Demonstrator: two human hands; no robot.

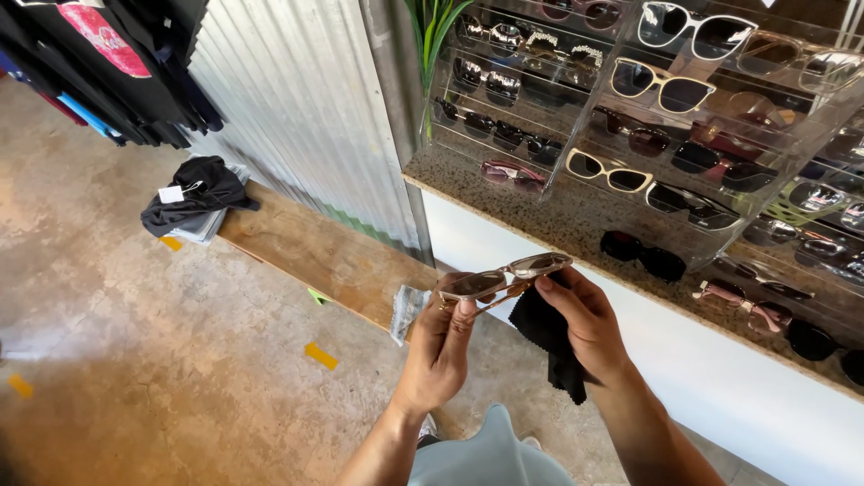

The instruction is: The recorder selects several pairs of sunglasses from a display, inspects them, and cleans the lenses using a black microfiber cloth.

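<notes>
1. The left hand [441, 346] grips the sunglasses [504, 277] at their left lens, fingers closed on the frame.
2. The right hand [585, 319] pinches the right lens and holds a black cloth [544, 333] under its palm.
3. The sunglasses sit level between both hands, above the floor [135, 360], in front of the counter [558, 220].
4. A clear rack [684, 135] of sunglasses stands on the counter.
5. Dark clothes [193, 193] lie on a wooden bench [315, 252].
</notes>
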